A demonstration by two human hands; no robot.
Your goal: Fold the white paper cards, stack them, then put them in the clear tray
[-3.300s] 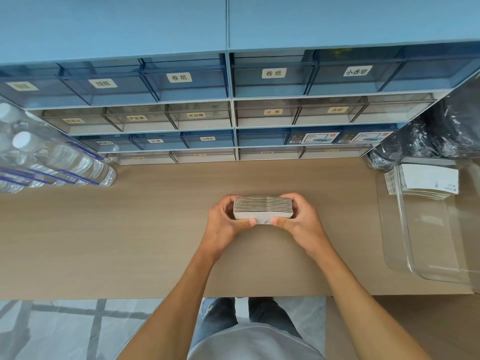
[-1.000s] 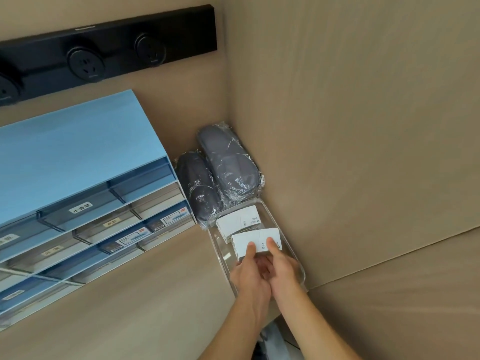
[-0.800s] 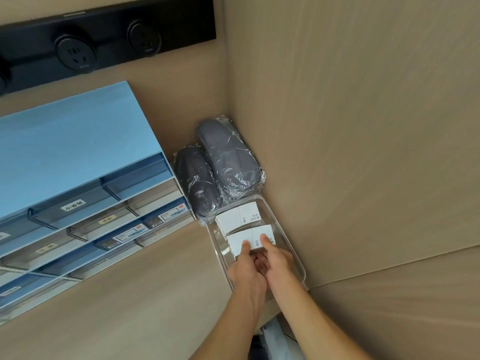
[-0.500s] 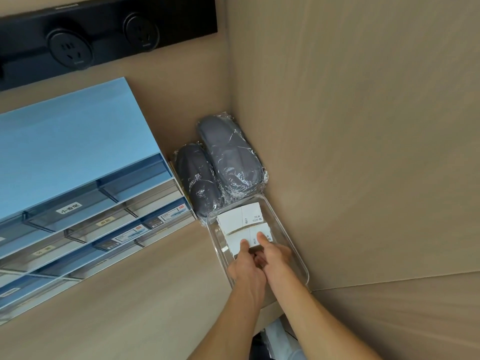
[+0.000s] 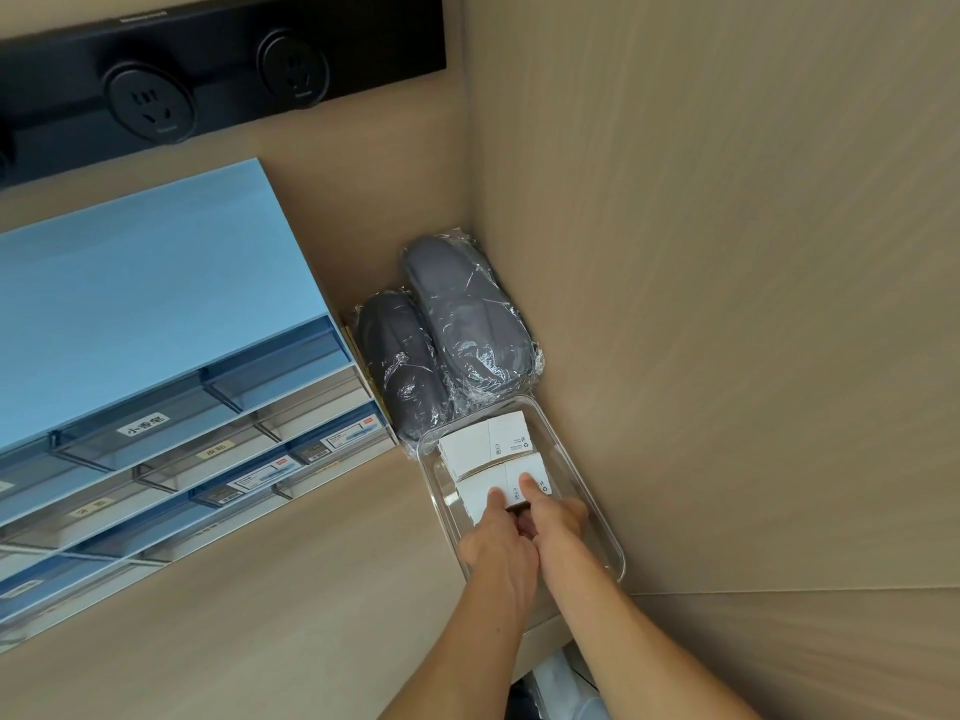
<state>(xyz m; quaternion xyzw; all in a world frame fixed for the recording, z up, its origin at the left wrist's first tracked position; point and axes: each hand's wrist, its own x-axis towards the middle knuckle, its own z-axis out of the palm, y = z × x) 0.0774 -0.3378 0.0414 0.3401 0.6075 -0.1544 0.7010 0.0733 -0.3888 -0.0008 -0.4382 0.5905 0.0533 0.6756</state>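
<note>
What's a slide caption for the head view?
Both hands set a card stack into the clear tray beside another stack.

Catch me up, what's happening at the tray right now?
A person has both hands in the clear tray in the corner of the wooden counter. The left hand and right hand together hold a stack of folded white cards, thumbs on top, setting it down next to another stack already lying at the tray's far end. Wrapped grey slippers sit just behind the tray, and a blue drawer unit stands to the left.
</note>
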